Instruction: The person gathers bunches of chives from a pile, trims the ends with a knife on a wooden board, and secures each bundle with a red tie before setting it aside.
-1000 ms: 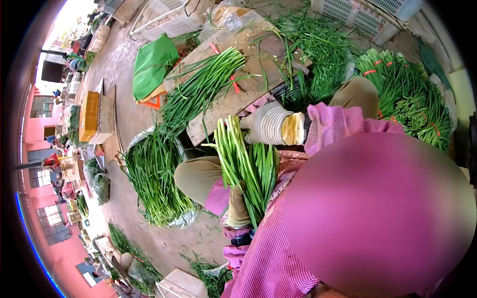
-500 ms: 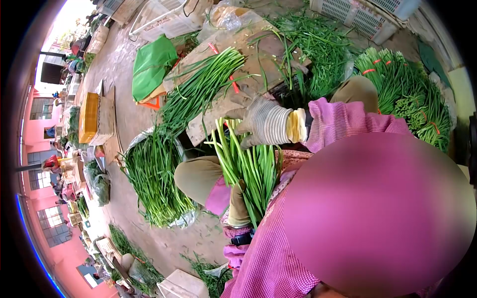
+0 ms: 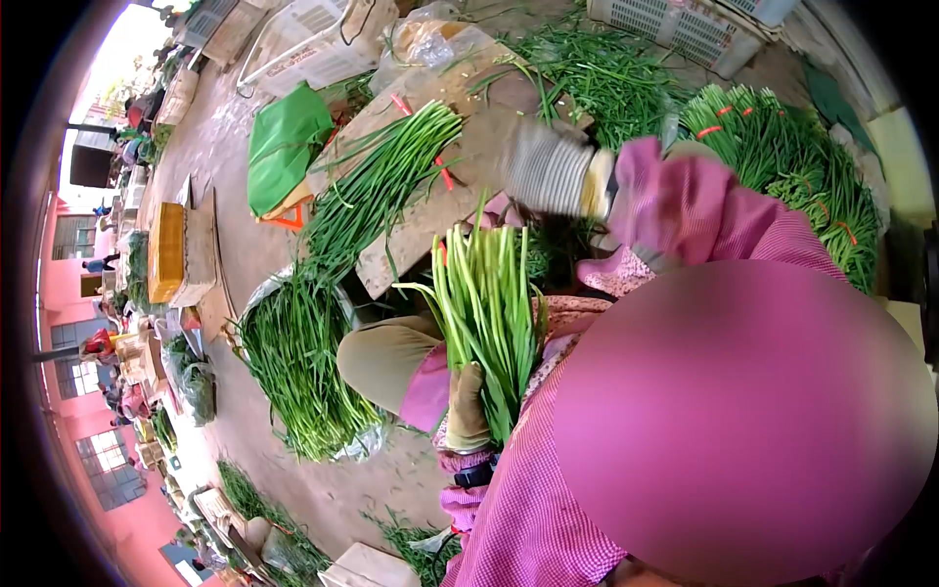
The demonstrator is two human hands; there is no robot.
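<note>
My left hand (image 3: 469, 406), in a brown-olive glove, is closed around the lower, leafy part of a bunch of garlic chives (image 3: 484, 303). Their pale stem ends stick up loosely over my lap. Motion smears my right hand (image 3: 548, 168), in a grey glove with a ribbed cuff, above the wooden board (image 3: 401, 245); its fingers cannot be made out. Another chive bundle (image 3: 401, 161) lies across the board with red ties (image 3: 443, 174) under it.
Loose chives (image 3: 308, 362) fill a plastic-lined container beside my knee. Cut green scraps (image 3: 606, 88) lie past the board, with red-tied bundles (image 3: 782, 157) stacked beyond. A green bag (image 3: 289, 147), white crates (image 3: 298, 49) and a yellow box (image 3: 168, 254) stand around.
My right hand has left the stem ends of the held chives and moved away over the board. My left hand keeps its hold; the bunch now stands more upright.
</note>
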